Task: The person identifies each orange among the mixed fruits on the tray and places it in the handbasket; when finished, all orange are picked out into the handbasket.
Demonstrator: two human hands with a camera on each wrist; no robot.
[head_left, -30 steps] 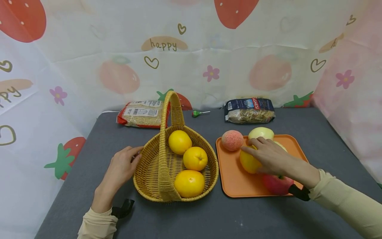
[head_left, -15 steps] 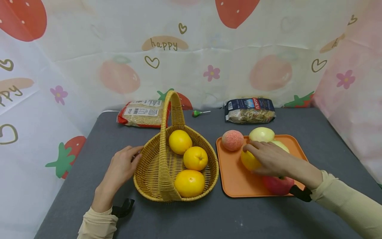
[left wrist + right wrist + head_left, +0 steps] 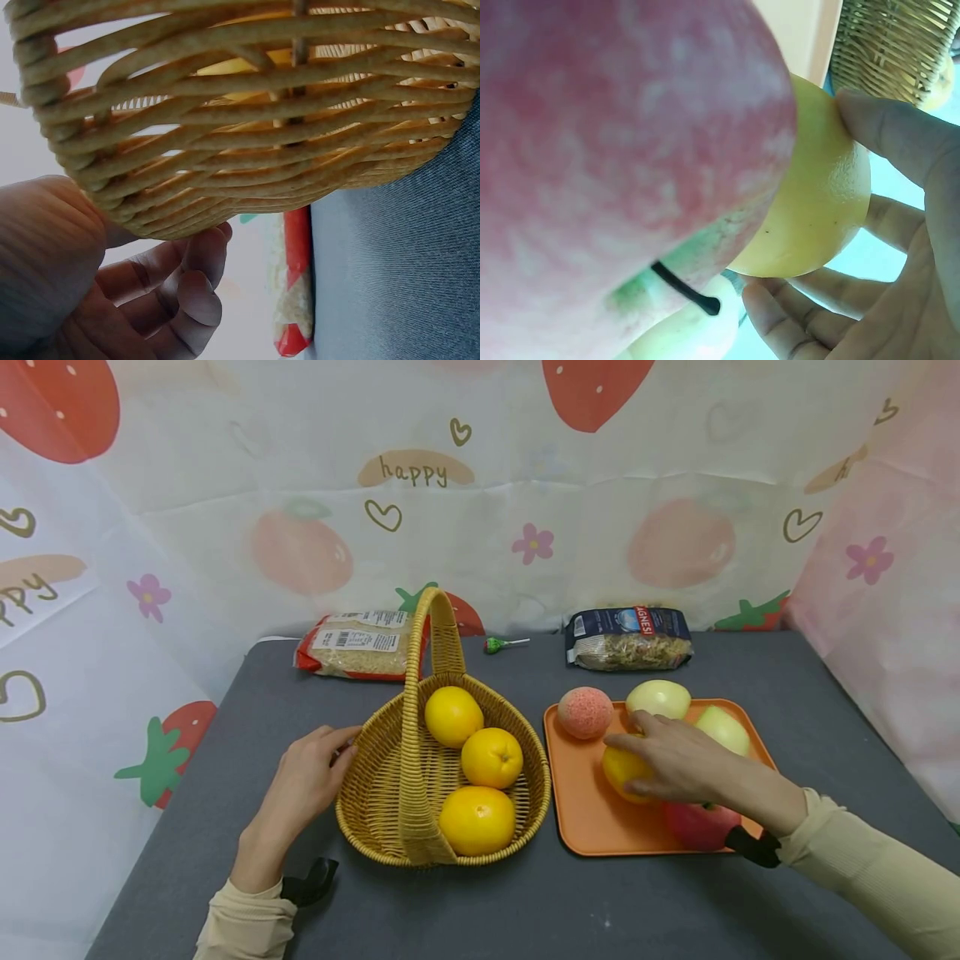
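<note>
My left hand [image 3: 303, 777] holds the left rim of a yellow wicker basket [image 3: 411, 768]; in the left wrist view its fingers curl up under the woven wall [image 3: 217, 161]. Three oranges, among them a front one [image 3: 477, 821], lie in the basket's right half. Over the orange tray [image 3: 588, 827], my right hand [image 3: 678, 762] grips another yellow-orange fruit, an orange [image 3: 624, 770], thumb and fingers around its sides in the right wrist view. A red apple [image 3: 697, 825] lies under the right wrist and fills much of the right wrist view.
On the tray are a pink speckled fruit [image 3: 585, 712] and two pale green fruits, one at the back [image 3: 658, 699] and one at the right [image 3: 724, 731]. Behind stand a rice bag [image 3: 356, 647], a lollipop [image 3: 492, 645] and a pasta bag [image 3: 628, 639].
My right hand's fingers have shifted and spread over the orange, which has moved only slightly. The right pale green fruit has come into fuller view. My left hand and the basket stay put.
</note>
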